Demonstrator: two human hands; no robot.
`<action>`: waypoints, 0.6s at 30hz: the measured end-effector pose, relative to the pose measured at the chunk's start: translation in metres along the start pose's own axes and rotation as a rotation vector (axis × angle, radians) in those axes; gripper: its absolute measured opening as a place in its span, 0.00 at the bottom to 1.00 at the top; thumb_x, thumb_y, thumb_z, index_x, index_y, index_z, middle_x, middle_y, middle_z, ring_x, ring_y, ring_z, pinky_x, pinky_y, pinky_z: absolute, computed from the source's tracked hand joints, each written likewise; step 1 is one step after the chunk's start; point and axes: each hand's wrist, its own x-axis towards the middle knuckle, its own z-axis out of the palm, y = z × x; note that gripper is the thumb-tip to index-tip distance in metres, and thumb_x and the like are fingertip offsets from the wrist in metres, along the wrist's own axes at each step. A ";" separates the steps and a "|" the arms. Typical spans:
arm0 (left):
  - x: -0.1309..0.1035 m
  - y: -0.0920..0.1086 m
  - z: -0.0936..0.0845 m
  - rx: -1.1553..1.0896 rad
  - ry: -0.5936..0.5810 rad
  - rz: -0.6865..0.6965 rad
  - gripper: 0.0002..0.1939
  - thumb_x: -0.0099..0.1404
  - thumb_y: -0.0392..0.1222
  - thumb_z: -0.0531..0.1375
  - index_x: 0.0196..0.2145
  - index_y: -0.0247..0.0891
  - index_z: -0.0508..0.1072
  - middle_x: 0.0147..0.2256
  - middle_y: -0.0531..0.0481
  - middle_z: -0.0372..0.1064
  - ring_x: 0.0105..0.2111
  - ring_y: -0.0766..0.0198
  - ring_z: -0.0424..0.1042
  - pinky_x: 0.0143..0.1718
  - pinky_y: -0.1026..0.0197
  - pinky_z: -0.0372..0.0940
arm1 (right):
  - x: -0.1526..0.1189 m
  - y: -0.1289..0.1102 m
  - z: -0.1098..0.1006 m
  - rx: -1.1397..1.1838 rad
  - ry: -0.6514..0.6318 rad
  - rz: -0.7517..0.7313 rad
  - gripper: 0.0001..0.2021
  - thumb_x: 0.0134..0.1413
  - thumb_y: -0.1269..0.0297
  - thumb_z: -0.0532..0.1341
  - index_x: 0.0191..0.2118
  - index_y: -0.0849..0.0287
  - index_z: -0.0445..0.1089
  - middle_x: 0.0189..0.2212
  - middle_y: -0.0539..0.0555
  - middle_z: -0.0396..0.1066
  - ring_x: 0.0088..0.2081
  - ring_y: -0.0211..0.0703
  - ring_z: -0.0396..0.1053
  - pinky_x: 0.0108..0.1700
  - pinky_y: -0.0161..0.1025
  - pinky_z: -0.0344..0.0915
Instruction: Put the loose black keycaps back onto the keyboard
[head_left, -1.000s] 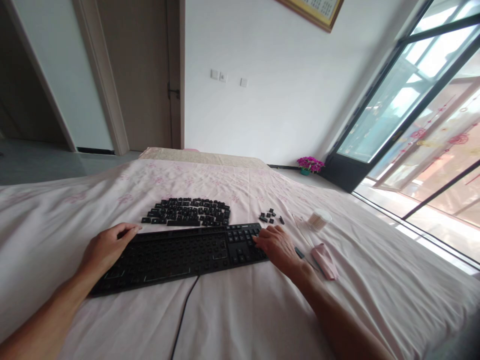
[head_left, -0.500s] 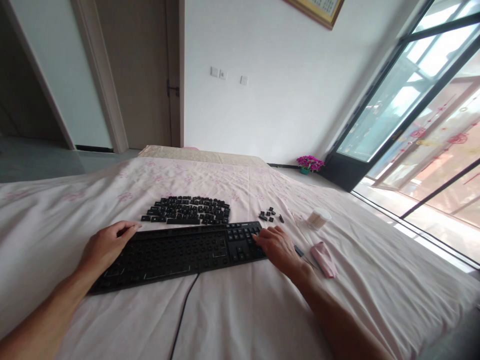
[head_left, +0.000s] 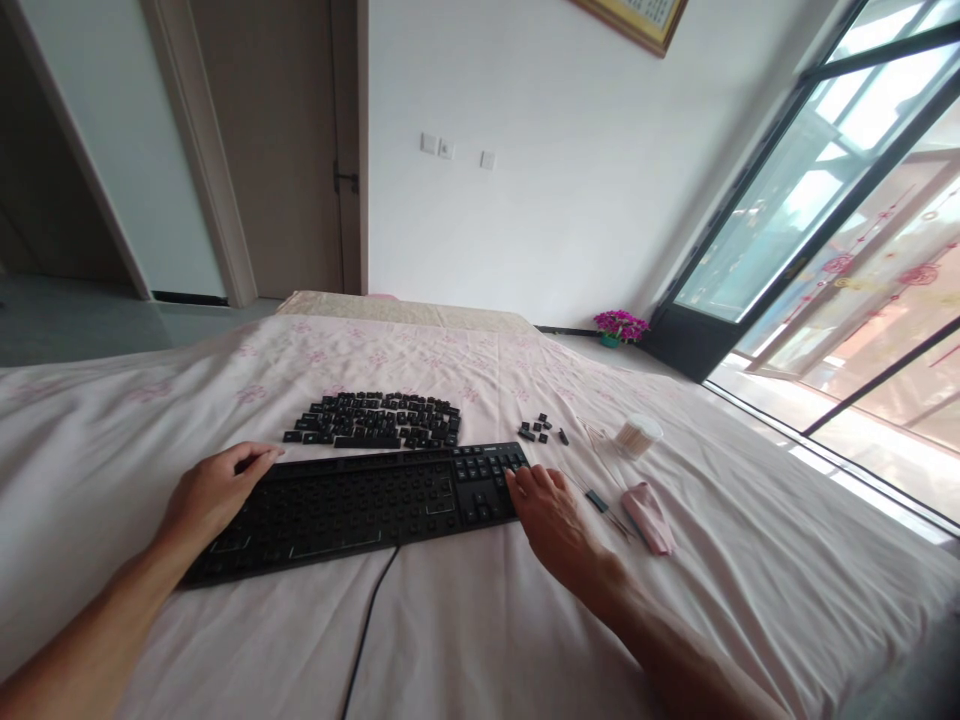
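Note:
A black keyboard (head_left: 360, 510) lies tilted on a pale pink cloth, most of its left and middle part without keycaps, with keycaps on the number pad. My left hand (head_left: 217, 490) rests at its upper left edge, thumb and fingertips pressed together; what they hold, if anything, is too small to name. My right hand (head_left: 551, 510) lies over the right end, fingers bent onto the number pad, with nothing seen in them. Behind the keyboard is a pile of loose keycaps (head_left: 382, 420), and several more small keycaps (head_left: 541, 430) lie to its right.
A clear tub of cotton swabs (head_left: 637, 437) stands at the right. Nearer are a folded pink cloth (head_left: 648, 518), a small dark-handled tool (head_left: 597, 500) and some loose swabs (head_left: 621, 526). A black cable (head_left: 367, 625) runs toward me from the keyboard.
My right hand has shifted slightly down and toward the right edge of the number pad, uncovering more of the dark-handled tool. My left hand stays in place.

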 end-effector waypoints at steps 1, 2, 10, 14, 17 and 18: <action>0.000 0.000 0.000 -0.003 0.002 0.002 0.22 0.62 0.60 0.50 0.44 0.47 0.74 0.44 0.53 0.75 0.41 0.59 0.72 0.41 0.65 0.60 | 0.000 -0.003 0.000 -0.005 -0.005 0.007 0.25 0.52 0.82 0.50 0.56 0.65 0.64 0.45 0.63 0.68 0.45 0.54 0.63 0.49 0.51 0.59; 0.001 0.000 0.001 -0.006 0.004 0.002 0.22 0.62 0.60 0.50 0.44 0.47 0.74 0.44 0.53 0.75 0.41 0.59 0.72 0.41 0.65 0.60 | -0.001 -0.005 0.000 -0.009 -0.010 0.014 0.25 0.52 0.82 0.50 0.56 0.65 0.64 0.46 0.64 0.68 0.46 0.55 0.63 0.52 0.53 0.57; 0.002 0.000 0.002 -0.007 -0.012 -0.018 0.21 0.62 0.60 0.49 0.43 0.49 0.74 0.43 0.55 0.75 0.41 0.58 0.72 0.40 0.64 0.60 | 0.014 0.030 -0.006 0.286 -0.063 0.088 0.19 0.56 0.77 0.52 0.48 0.54 0.72 0.40 0.55 0.71 0.42 0.45 0.65 0.43 0.38 0.60; 0.005 -0.006 0.004 -0.019 -0.011 -0.019 0.21 0.62 0.60 0.49 0.42 0.50 0.74 0.44 0.56 0.75 0.41 0.58 0.72 0.42 0.64 0.61 | 0.044 0.091 0.010 0.333 0.041 0.373 0.17 0.61 0.67 0.52 0.49 0.48 0.73 0.43 0.52 0.73 0.44 0.43 0.66 0.43 0.36 0.59; 0.007 -0.009 0.006 -0.024 -0.013 -0.014 0.22 0.62 0.62 0.49 0.42 0.49 0.74 0.44 0.54 0.75 0.41 0.57 0.73 0.43 0.63 0.61 | 0.069 0.131 0.030 0.307 -0.039 0.637 0.15 0.59 0.63 0.54 0.48 0.48 0.74 0.46 0.51 0.73 0.50 0.47 0.65 0.43 0.36 0.59; 0.008 -0.010 0.006 -0.025 -0.016 -0.014 0.23 0.62 0.62 0.49 0.42 0.49 0.74 0.44 0.54 0.75 0.41 0.56 0.73 0.43 0.62 0.61 | 0.076 0.141 0.036 0.303 -0.062 0.659 0.15 0.58 0.63 0.55 0.47 0.48 0.75 0.46 0.52 0.74 0.50 0.48 0.66 0.43 0.36 0.59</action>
